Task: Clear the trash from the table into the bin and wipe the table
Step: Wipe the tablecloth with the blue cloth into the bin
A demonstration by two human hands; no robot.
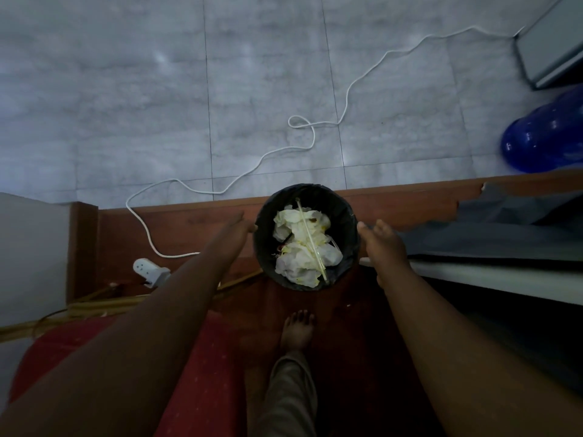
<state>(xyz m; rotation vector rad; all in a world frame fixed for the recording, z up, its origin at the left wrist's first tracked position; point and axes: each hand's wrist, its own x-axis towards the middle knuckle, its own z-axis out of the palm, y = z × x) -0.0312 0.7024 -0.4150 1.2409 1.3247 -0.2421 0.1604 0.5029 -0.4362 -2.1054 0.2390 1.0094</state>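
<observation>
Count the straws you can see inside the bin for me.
1. A single clear straw lies diagonally across the crumpled stained tissues in the black bin. More could be buried beneath the tissues.

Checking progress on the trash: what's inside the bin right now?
Inside the round black bin lie crumpled, yellow-stained white paper napkins with a thin clear straw across them. Anything beneath is covered.

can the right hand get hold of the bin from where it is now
Probably yes. The right hand is open right beside the rim of the black bin, with nothing between them. The left hand sits at the opposite side. Whether either is touching the bin cannot be told.
</observation>
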